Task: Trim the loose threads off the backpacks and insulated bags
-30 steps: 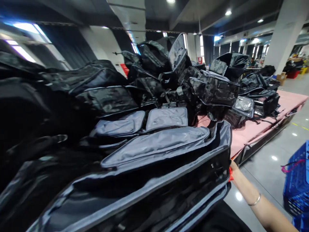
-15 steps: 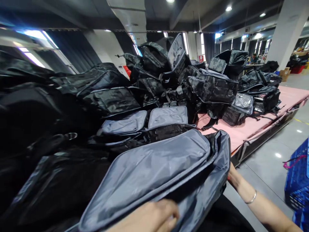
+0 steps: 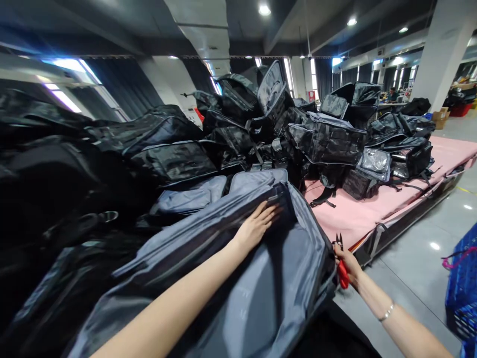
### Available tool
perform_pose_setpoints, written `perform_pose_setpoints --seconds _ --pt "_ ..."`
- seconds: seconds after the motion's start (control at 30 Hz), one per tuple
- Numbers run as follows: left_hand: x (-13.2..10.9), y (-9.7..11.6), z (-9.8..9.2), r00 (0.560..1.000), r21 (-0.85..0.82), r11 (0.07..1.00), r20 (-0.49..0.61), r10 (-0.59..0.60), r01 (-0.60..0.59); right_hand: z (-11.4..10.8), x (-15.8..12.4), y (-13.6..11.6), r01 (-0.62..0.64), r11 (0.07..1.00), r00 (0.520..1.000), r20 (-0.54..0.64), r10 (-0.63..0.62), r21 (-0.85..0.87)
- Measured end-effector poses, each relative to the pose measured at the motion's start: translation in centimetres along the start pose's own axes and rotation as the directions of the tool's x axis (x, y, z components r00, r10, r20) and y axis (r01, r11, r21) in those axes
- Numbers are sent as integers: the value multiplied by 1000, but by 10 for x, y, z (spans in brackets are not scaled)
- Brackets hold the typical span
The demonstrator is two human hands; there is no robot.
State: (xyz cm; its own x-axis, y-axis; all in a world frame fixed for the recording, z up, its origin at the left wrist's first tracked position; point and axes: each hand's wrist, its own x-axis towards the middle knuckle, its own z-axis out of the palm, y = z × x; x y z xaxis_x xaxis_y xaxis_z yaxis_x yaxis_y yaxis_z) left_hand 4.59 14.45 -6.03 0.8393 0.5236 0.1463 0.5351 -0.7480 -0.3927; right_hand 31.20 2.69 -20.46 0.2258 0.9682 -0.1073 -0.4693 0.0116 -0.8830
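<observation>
A large black backpack with grey lining (image 3: 257,293) lies wide open in front of me. My left hand (image 3: 257,223) reaches across into it, fingers outstretched against the dark inner side of the raised flap, the fingertips somewhat blurred. At the bag's right edge, my right hand (image 3: 348,263) is closed around red-handled thread snips (image 3: 343,274), their dark blades pointing up. Whether the right fingers also grip the bag's edge is hard to see. A silver bracelet (image 3: 387,312) circles the right wrist.
Several black camouflage backpacks (image 3: 328,139) are piled on a pink-covered table (image 3: 343,219). More dark bags (image 3: 55,184) crowd the left side. A blue plastic crate (image 3: 462,283) stands on the floor at right. Far back, a person (image 3: 392,94) sits near other work tables.
The grey-lined flap has been lifted back, exposing the bag's inside. My left hand has moved up and forward into it. The red snips in my right hand have come into sight.
</observation>
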Motion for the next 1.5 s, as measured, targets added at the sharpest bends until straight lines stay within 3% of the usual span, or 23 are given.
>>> perform_pose_setpoints --seconds 0.13,0.27,0.37,0.47,0.5,0.6,0.7,0.8,0.93,1.07,1.17,1.27,1.4,1.5 --pt "1 -34 14 999 45 998 2 -38 37 -16 -14 11 -52 996 996 -65 56 67" --pt "3 -38 22 1000 65 998 10 -24 23 -23 -24 19 56 998 984 -166 -58 -18" --pt "5 -40 24 999 76 997 8 -34 33 -14 -37 24 117 982 983 -126 -136 -148" --pt "8 -39 23 1000 75 997 -1 -26 26 8 -63 41 163 956 986 -7 -169 -244" --pt "9 -37 22 1000 74 997 -9 -22 22 17 -73 49 203 938 979 89 -185 -279" --pt "8 -34 14 1000 65 998 -30 8 -6 41 -96 70 391 874 874 412 -256 -288" --pt "2 -38 3 995 39 995 -18 97 -97 46 -101 73 429 855 821 520 -235 -291" --pt "-8 -44 -7 984 5 984 1 177 -177 26 -89 51 417 836 838 508 -201 -357" --pt "-17 -42 -17 978 -21 978 10 209 -209 -9 -58 -7 462 781 875 362 -323 -420" --pt "-24 -28 -28 977 -59 976 2 212 -212 -6 -20 -85 594 657 802 408 -437 -464" --pt "-33 -17 -42 977 -94 973 13 212 -210 25 10 -139 696 503 717 463 -521 -513" --pt "-50 -8 -61 980 -183 968 71 187 -172 72 36 -175 810 289 577 607 -546 -510" --pt "-79 12 -94 980 -339 941 180 87 -21 139 57 -191 915 74 384 799 -463 -397" --pt "-103 29 -125 979 -327 943 203 2 66 179 63 -187 930 -56 332 897 -291 -362"
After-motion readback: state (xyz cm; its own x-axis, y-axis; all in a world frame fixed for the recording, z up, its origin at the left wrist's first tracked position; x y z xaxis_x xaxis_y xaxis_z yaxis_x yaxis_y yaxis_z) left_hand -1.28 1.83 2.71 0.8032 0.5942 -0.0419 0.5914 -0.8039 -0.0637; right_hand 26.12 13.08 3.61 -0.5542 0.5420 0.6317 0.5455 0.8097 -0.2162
